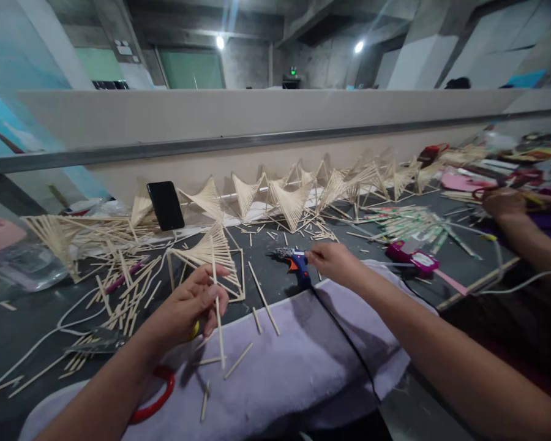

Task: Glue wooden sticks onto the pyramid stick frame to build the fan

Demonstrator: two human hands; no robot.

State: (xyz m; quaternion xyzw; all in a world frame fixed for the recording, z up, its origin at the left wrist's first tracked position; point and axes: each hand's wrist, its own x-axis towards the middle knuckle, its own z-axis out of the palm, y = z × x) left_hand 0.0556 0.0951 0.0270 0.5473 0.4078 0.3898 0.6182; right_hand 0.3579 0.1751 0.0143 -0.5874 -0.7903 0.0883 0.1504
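Observation:
My left hand [199, 303] pinches a thin wooden stick [219, 334], held nearly upright above the lilac cloth. Under that hand a small yellow piece shows, mostly hidden. Just behind it stands a frame of fanned wooden sticks [213, 251]. My right hand [333, 260] has its fingers closed at the rear end of a blue glue gun [298, 260] with an orange trigger; what is between those fingers is hidden. Short cut sticks [239, 360] lie on the lilac cloth [275, 398]. A red ring-shaped handle [158, 401] sits beside my left forearm.
Twisted stick frames [289, 202] line the back of the dark table. Loose sticks [128, 288] pile up at left, near a black phone [166, 205]. At right are a magenta tape measure [413, 257], patterned sticks [408, 223] and another person's hand [505, 205]. A black cord [344, 337] crosses the cloth.

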